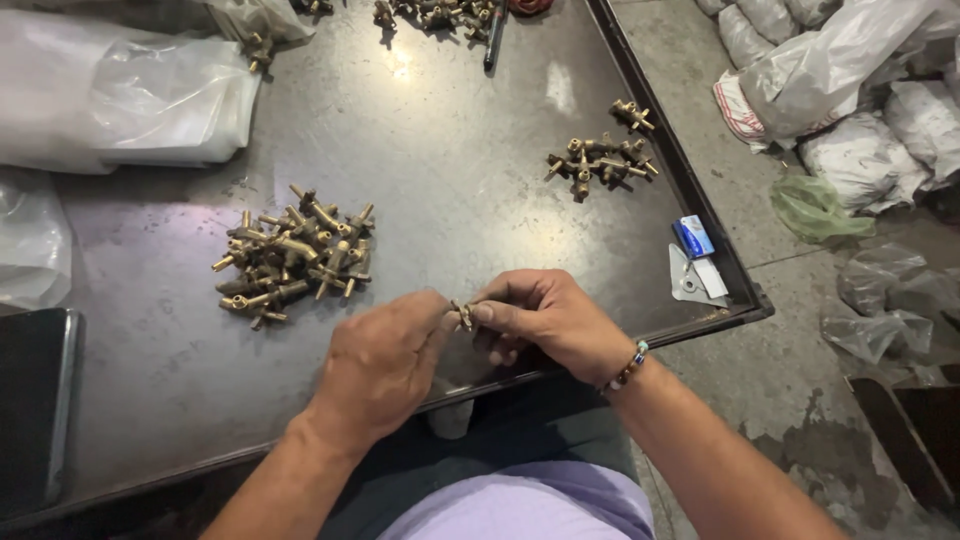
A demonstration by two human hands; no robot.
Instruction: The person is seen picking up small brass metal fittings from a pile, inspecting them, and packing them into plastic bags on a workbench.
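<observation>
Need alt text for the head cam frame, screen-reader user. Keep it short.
Two bare hands, left hand and right hand, pinch one small brass fitting between their fingertips over a dark metal table. A large pile of brass fittings lies to the left, a smaller pile to the right, clear plastic bags at the far left.

The dark metal surface [450,160] carries a big heap of brass fittings [295,257] at nine o'clock, a smaller cluster [600,160] at two, clear plastic bags [130,95] at ten, and a blue box [695,237] at three.
</observation>
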